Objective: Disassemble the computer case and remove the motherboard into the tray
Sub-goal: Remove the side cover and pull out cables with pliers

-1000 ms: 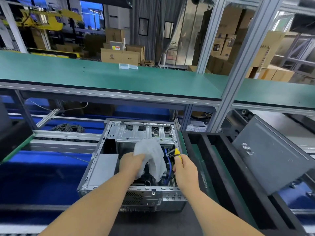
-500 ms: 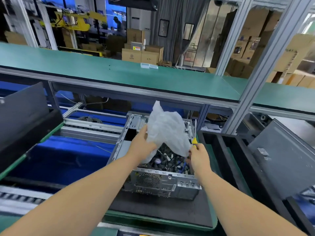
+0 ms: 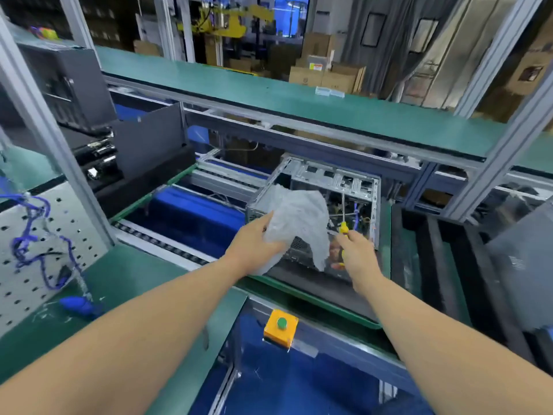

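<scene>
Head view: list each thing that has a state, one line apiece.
Computer case: side open, innards exposed.
Plastic bag: crumpled, lifted in front of the case.
Left hand: grips the bag.
Right hand: holds the screwdriver.
Screwdriver: shaft pointing up.
Green button: cannot tell whether pressed.

Honestly nothing here is readable. The cardboard boxes [image 3: 326,74] stacked behind the green shelf [image 3: 299,106] have a yellow-and-red sticker [image 3: 315,66] on one and a faint round logo on another, but the print is way too blurry to make out. Same deal with the open computer case [image 3: 329,187] below that shelf: no legible label or brand on it.
</scene>
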